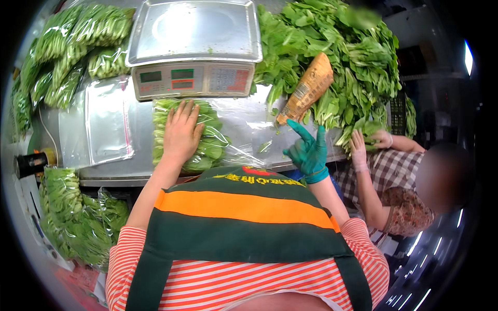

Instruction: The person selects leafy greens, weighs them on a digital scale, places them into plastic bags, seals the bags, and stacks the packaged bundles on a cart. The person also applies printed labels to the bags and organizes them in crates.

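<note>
My bare left hand (pixel 181 127) lies flat, fingers stretched out, on a clear plastic bag of leafy greens (pixel 210 140) in front of the scale. My right hand (pixel 309 150), in a green glove, is raised over the table's front edge, right of the bag. Two of its fingers stick out apart and the others are partly curled, with nothing seen in them. Beyond it a brown, tapered, printed package (pixel 308 88) rests against a large heap of loose leafy greens (pixel 353 67). The bag's loose clear end (pixel 249 155) spreads toward my right hand.
A digital scale (pixel 194 46) with a metal pan stands at the table's back. Flat clear bags (pixel 106 122) lie on the left, with bagged greens (pixel 78 41) piled behind. More bagged greens (pixel 78 212) sit lower left. At right, a co-worker's gloved hands (pixel 359 150) touch the greens.
</note>
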A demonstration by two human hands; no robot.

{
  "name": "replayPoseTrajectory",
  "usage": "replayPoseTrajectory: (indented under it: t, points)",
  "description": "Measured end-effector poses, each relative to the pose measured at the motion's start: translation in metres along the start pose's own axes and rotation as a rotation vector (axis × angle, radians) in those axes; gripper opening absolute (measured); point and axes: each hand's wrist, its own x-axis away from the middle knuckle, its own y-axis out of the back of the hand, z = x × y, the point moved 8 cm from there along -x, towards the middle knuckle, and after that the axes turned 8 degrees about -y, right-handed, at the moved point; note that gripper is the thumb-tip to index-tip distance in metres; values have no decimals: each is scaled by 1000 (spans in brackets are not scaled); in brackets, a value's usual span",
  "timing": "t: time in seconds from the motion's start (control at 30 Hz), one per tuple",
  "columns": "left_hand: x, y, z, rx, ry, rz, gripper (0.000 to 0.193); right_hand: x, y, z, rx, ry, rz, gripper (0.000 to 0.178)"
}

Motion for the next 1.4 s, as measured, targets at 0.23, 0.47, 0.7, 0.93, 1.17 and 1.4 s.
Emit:
replayPoseTrajectory:
  t: [0.23, 0.47, 0.7, 0.93, 1.17, 1.4]
  points:
    - [-42, 23, -15, 54, -166, -94, 46, -12, -40, -44, 724, -113, -57, 39]
    - [-93, -18, -11, 219, -85, 545, 32, -27, -23, -58, 737, -241, -199, 16]
    - [-110, 171, 30, 973, -28, -245, 8, -23, -153, 89, 1094, 380, -278, 10]
    - [-110, 211, 40, 847, -378, -486, 20, -27, -251, 113, 2088, 1191, -3, 12]
    - [-24, 83, 112, 1014, 582, -370, 28, -87, -102, 101, 1182, 438, -239, 31]
    - [-48, 74, 84, 822, 552, -66, 61, -147, -33, 59, 1120, -44, -403, 52]
